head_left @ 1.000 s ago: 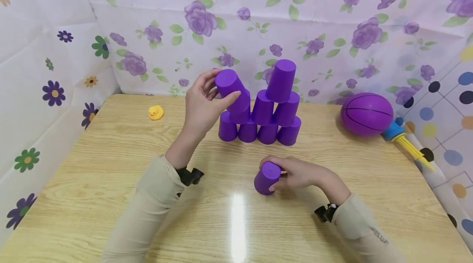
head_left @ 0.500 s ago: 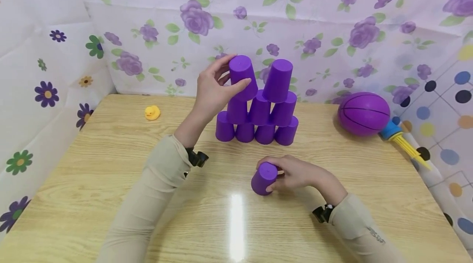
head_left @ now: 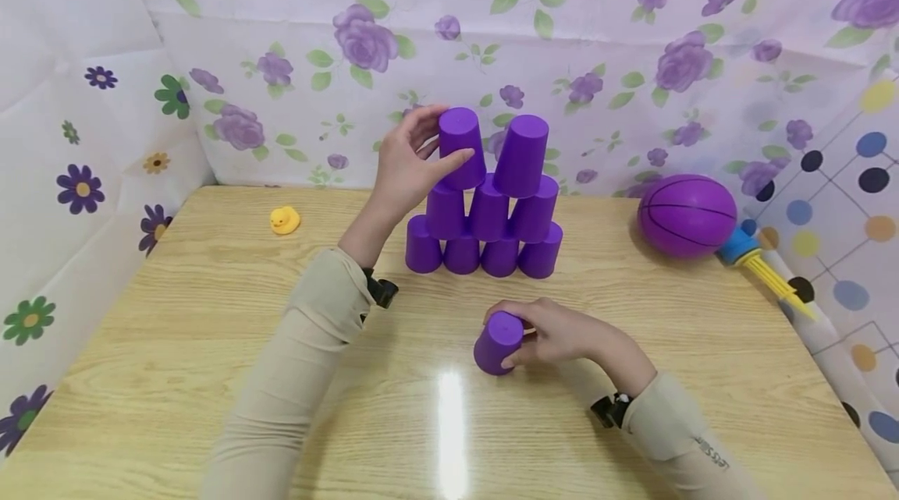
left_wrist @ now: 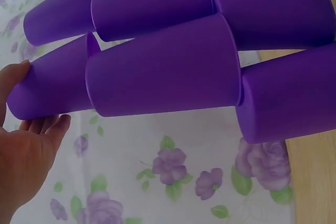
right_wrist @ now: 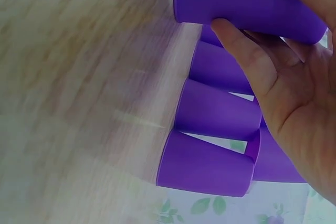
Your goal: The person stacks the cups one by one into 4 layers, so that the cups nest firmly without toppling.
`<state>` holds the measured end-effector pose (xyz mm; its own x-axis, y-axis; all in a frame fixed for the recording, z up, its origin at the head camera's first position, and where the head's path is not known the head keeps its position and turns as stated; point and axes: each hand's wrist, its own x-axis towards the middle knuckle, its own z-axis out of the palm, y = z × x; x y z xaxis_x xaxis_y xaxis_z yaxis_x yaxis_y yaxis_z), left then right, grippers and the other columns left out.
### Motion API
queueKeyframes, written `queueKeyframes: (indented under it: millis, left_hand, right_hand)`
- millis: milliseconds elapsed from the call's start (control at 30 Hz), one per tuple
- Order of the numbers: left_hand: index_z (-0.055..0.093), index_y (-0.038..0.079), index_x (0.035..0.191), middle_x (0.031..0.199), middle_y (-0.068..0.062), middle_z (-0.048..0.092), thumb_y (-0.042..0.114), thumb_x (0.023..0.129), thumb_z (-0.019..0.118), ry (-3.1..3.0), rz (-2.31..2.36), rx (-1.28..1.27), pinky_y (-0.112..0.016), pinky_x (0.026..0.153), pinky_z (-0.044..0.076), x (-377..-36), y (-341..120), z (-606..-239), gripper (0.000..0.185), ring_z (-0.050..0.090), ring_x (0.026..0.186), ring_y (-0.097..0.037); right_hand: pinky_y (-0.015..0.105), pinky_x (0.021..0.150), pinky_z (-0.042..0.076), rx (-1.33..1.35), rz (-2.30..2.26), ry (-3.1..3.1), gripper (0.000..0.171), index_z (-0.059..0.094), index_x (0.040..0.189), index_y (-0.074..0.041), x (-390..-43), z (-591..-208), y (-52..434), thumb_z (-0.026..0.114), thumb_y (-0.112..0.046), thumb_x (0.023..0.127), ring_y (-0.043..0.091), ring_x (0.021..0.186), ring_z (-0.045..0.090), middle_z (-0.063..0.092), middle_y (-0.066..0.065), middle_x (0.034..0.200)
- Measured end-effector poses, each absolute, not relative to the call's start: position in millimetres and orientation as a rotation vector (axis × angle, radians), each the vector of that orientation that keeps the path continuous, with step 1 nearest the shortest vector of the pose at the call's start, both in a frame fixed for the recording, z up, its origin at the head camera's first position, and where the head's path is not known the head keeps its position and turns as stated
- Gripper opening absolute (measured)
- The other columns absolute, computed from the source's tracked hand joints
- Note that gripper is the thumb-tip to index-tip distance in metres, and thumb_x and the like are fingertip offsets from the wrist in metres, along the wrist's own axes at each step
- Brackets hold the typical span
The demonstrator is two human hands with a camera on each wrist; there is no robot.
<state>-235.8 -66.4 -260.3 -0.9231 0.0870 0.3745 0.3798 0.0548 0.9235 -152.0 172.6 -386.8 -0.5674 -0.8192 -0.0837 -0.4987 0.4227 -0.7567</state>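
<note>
Upside-down purple cups are stacked in a pyramid: several in the bottom row (head_left: 423,248), three in the middle row (head_left: 488,209). On the third level, my left hand (head_left: 407,170) grips the left cup (head_left: 461,150) between thumb and fingers. Its rim meets the cup below in the left wrist view, where the gripped cup (left_wrist: 55,85) appears sideways. Beside it stands another third-level cup (head_left: 522,157). In front of the pyramid, my right hand (head_left: 560,332) holds a separate inverted cup (head_left: 498,344) at the tabletop, thumb and fingers around its sides.
A yellow toy duck (head_left: 284,220) sits at the back left of the wooden table (head_left: 211,313). At the back right are a purple ball (head_left: 687,216) and a blue and yellow toy (head_left: 765,270). Flowered cloth (head_left: 281,133) hangs right behind the pyramid.
My left hand has carried its cup up and right, then down onto the middle row's left side. The right hand still holds its cup in place. The head view has shifted slightly.
</note>
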Motion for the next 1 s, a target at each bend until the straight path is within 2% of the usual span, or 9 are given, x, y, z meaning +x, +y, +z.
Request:
queueKeyframes:
  millis: [267, 467, 667, 1000]
  left_hand:
    - [0.053, 0.007, 0.128, 0.122, -0.008, 0.06, 0.01, 0.073, 0.08, -2.096, -2.007, -0.538, -0.023, 0.097, 0.047, -254.3, -69.7, -277.7, 0.061, 0.056, 0.114, -0.014]
    - [0.05, 0.001, 0.131, 0.125, -0.014, 0.058, 0.003, 0.076, 0.076, -2.14, -2.012, -0.576, -0.025, 0.099, 0.046, -238.6, -68.2, -264.1, 0.06, 0.055, 0.117, -0.019]
    - [0.05, -0.001, 0.129, 0.125, -0.017, 0.057, 0.001, 0.078, 0.074, -2.15, -2.013, -0.627, -0.025, 0.099, 0.046, -233.3, -66.7, -260.1, 0.057, 0.055, 0.117, -0.02]
    - [0.05, 0.001, 0.131, 0.122, -0.015, 0.059, 0.009, 0.08, 0.074, -2.258, -1.942, -0.621, -0.024, 0.098, 0.046, -235.8, -67.5, -259.1, 0.057, 0.056, 0.115, -0.02]
  right_hand:
    - [0.028, 0.09, 0.051, -1.129, -0.974, 2.247, 0.049, 0.051, 0.122, -0.015, -150.6, -388.8, 173.7, 0.075, -0.024, 0.08, 0.014, 0.102, 0.062, 0.065, 0.0, 0.111]
    - [0.029, 0.092, 0.05, -1.109, -0.957, 2.249, 0.049, 0.048, 0.123, -0.021, -149.0, -388.2, 173.8, 0.074, -0.023, 0.081, 0.009, 0.102, 0.06, 0.064, -0.004, 0.111]
    - [0.029, 0.092, 0.05, -1.099, -0.958, 2.235, 0.049, 0.048, 0.123, -0.02, -147.5, -387.0, 173.3, 0.074, -0.022, 0.081, 0.01, 0.102, 0.06, 0.063, -0.004, 0.112]
    - [0.029, 0.091, 0.051, -1.115, -0.974, 2.235, 0.048, 0.048, 0.121, -0.021, -147.9, -388.5, 172.8, 0.074, -0.022, 0.081, 0.01, 0.102, 0.061, 0.064, -0.004, 0.11]
